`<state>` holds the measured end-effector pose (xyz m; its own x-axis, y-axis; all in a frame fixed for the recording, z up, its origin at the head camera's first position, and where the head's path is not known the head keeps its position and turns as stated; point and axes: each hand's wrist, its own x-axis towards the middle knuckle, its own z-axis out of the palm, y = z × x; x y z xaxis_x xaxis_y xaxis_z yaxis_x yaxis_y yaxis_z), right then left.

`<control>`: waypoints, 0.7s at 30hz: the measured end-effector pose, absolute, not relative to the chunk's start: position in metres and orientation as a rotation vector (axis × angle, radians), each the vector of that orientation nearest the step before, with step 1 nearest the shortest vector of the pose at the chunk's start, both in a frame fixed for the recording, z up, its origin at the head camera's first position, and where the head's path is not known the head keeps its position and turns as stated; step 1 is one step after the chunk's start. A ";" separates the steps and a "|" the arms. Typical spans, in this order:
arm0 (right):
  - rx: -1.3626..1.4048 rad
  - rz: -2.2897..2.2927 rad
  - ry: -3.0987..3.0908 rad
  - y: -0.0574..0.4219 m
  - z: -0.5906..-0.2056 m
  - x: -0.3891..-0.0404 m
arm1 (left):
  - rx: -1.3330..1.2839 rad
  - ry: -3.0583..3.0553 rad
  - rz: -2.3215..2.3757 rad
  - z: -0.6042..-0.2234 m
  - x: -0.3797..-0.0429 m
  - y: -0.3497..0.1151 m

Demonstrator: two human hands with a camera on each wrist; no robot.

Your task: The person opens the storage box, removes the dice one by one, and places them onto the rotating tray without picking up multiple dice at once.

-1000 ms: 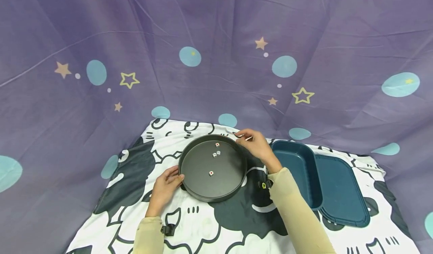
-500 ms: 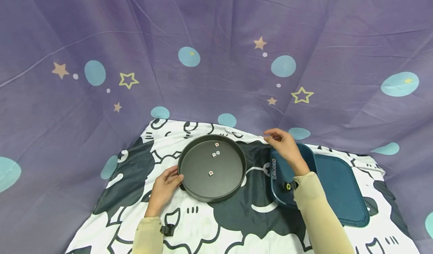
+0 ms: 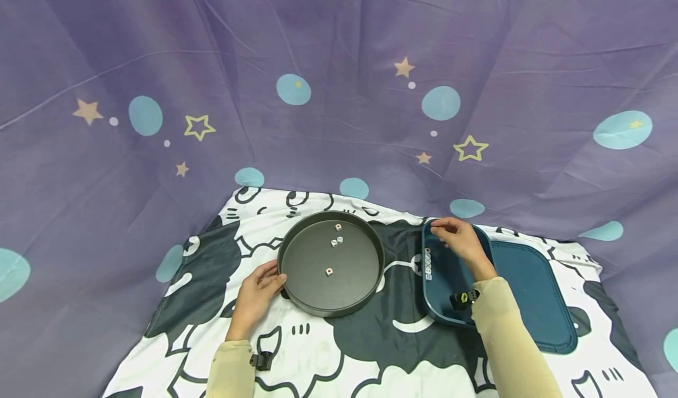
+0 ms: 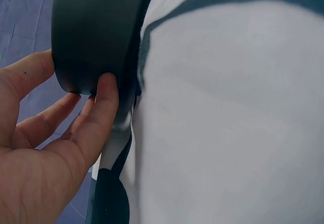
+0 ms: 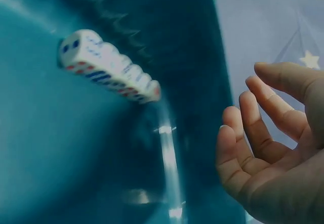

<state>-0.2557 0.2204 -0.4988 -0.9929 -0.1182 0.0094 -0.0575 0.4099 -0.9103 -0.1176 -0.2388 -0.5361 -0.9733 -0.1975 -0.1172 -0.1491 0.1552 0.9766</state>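
Observation:
A round dark pan (image 3: 331,298) lies on the cloth with several white dice (image 3: 329,272) in it. My left hand (image 3: 255,298) holds its left side, the thumb at the rim and the fingertips on the outer wall, as the left wrist view shows. My right hand (image 3: 459,242) hovers over the far part of a blue bin (image 3: 436,307), fingers loosely bent and holding nothing. Along the bin's left wall stands a row of dice (image 5: 109,69), close together with red and blue dots. The right forearm hides part of the bin.
Right of the bin lies a flat blue lid (image 3: 535,298). A black-and-white cartoon cloth (image 3: 302,351) covers the table. Behind it hangs a purple curtain (image 3: 339,127) with stars and ovals.
My right hand has moved right from the pan's far rim to above the bin, then lowered. The left hand stays on the pan, and the dice in it have not moved.

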 end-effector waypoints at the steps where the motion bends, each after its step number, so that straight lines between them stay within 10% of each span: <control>1: -0.147 -1.653 2.587 0.222 -0.502 -0.256 | 0.356 -2.365 -1.977 -0.536 -0.118 -0.239; 21: -0.143 -1.439 2.574 0.231 -0.535 -0.257 | 0.361 -2.352 -1.989 -0.538 -0.118 -0.239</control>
<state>-0.2574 0.2314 -0.5353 -0.9775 -0.1756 -0.1173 0.0079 0.5247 -0.8512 -0.1180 -0.2389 -0.5380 -0.9721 -0.2024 -0.1186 -0.1505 0.1507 0.9771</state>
